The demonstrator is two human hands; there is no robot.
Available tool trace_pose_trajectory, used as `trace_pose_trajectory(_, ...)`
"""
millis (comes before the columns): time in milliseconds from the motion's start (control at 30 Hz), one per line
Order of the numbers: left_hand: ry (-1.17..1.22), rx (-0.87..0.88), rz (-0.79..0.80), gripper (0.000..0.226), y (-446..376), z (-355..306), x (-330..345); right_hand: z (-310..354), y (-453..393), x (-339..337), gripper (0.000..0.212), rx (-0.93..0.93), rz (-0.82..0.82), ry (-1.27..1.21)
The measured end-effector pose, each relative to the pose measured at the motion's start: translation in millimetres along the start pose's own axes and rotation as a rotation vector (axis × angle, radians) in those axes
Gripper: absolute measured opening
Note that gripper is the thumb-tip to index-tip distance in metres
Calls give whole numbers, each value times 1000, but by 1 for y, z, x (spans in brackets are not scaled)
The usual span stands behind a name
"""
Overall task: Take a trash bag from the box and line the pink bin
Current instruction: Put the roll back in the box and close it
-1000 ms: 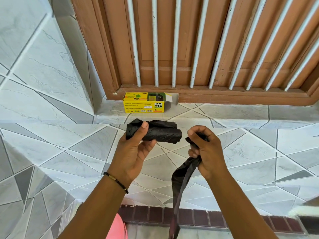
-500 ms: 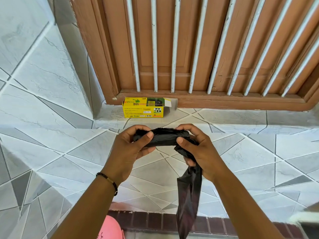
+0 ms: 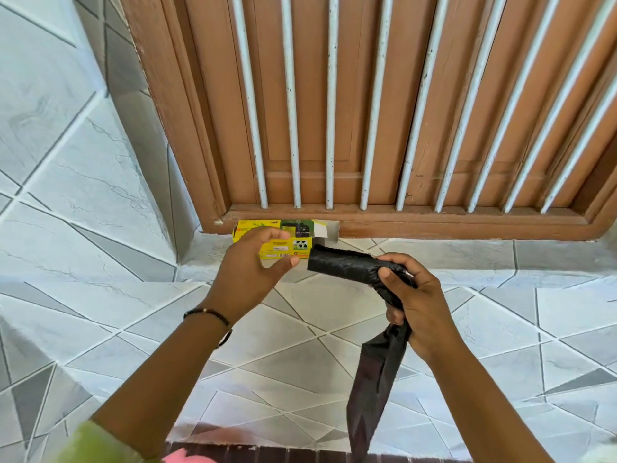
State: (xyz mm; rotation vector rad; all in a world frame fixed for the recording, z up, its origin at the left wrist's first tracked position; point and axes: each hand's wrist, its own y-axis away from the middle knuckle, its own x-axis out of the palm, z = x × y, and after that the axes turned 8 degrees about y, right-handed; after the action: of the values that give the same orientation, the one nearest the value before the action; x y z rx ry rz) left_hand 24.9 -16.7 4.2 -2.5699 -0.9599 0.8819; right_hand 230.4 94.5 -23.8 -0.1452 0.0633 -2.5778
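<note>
My left hand [image 3: 248,267] reaches forward to the yellow trash bag box [image 3: 302,243] on the tiled ledge, with fingers over its top and thumb at its lower edge, curled round it. The box's right end flap stands open. My right hand [image 3: 415,305] grips the black roll of trash bags [image 3: 340,262], which points toward the box's open end. A loose black trash bag [image 3: 375,382] hangs down from the same fist. A sliver of the pink bin [image 3: 180,458] shows at the bottom edge, mostly out of view.
The box sits against a brown wooden window frame [image 3: 434,225] with white vertical bars. Grey and white tiles cover the ledge [image 3: 100,329] and the wall on the left. A dark brick strip [image 3: 283,454] runs along the ledge's near edge.
My left hand let go of the roll and moved forward onto the yellow box. My right hand took over the roll and shifted right, with the loose bag still hanging from it.
</note>
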Motion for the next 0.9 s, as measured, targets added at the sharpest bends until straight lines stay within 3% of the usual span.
trace_pose_trajectory(67,-260,97,58,49,-23,5,4,-1,-4,-5,13,12,-16,0)
trace_pose_trajectory(167,-629,65,234,73,-53,16,16,-3,-8,-7,15,22,-16,1)
trace_pose_trajectory(300,-878,-8,300,78,-70,26,28,-4,-10,-12,14,30,-6,13)
trace_pose_trajectory(433,-665,32,139,68,-57,19,19,-1,-7,-17,10,21,-4,-24)
trace_pose_trajectory(533,-303,91,-47,61,-23,8,6,6,-1,-18,30,-14,-5,-115)
trace_pose_trajectory(600,-89,26,-106,58,11,-2,1,13,6,-17,33,-49,-9,-150)
trace_pose_trajectory(733,101,-162,-87,60,77,-4,2,23,28,-6,29,-107,28,-163)
trace_pose_trajectory(900,194,-214,-16,63,115,3,7,31,62,16,20,-155,95,-21)
